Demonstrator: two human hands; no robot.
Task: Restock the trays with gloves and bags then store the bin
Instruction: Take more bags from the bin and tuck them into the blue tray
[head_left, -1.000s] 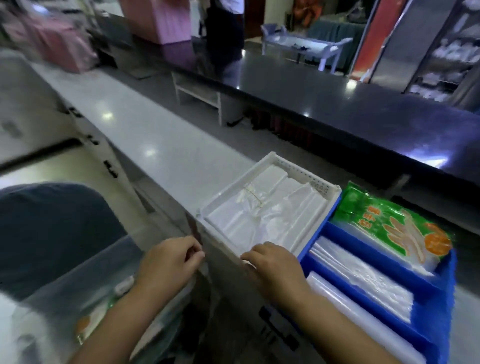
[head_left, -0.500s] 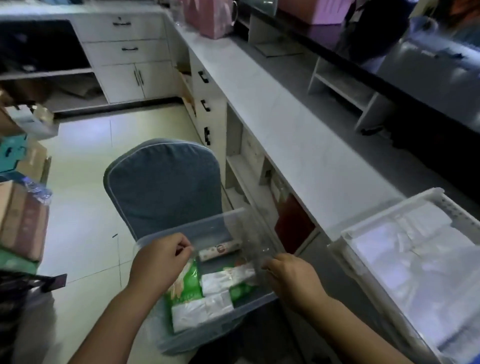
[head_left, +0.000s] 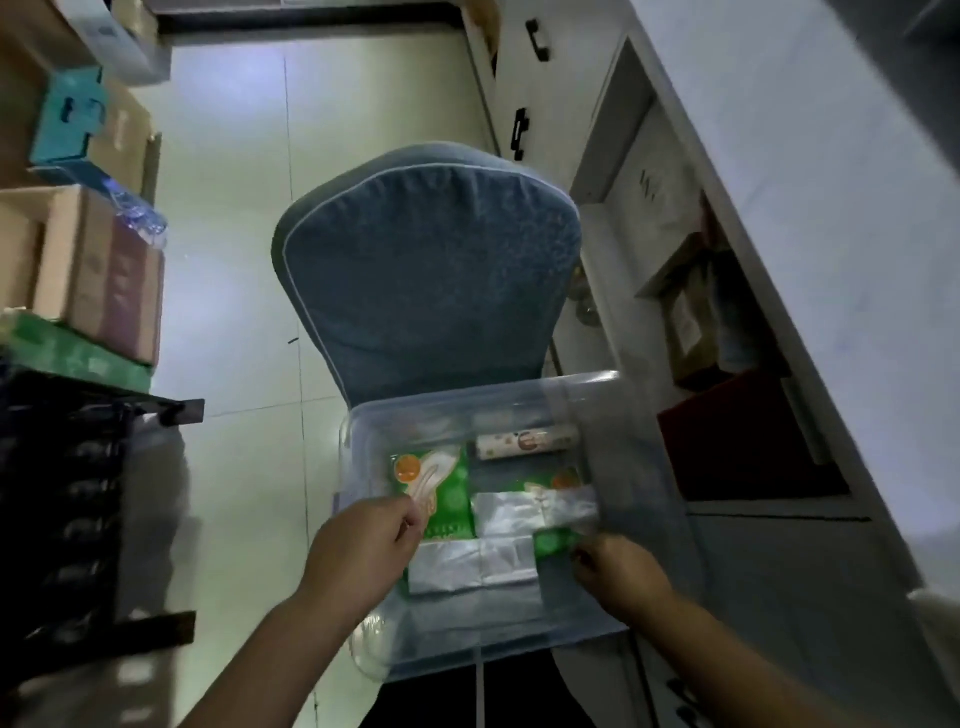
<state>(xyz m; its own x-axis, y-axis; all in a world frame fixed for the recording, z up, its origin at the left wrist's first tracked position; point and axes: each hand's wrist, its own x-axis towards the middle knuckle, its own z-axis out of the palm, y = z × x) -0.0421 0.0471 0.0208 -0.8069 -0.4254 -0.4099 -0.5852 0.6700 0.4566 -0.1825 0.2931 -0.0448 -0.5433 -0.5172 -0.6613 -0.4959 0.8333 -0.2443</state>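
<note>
Clear plastic bin (head_left: 613, 415) sitting on seat of blue chair (head_left: 426, 270), beside white counter (head_left: 810, 156). Left hand (head_left: 358, 551) gripping bin's near-left rim, fingers curled over edge. Right hand (head_left: 618, 577) gripping near-right rim, fingers curled. Inside bin: green glove packets (head_left: 447, 483) lying toward left side, folded clear bags (head_left: 478, 564) lying along near edge, patterned roll (head_left: 527, 441) lying at far side. Cardboard boxes (head_left: 98, 270) stacking at left.

My feed was dim and motion-blurred; pale glare lay on the floor (head_left: 249, 171), and the edges bent wide.
</note>
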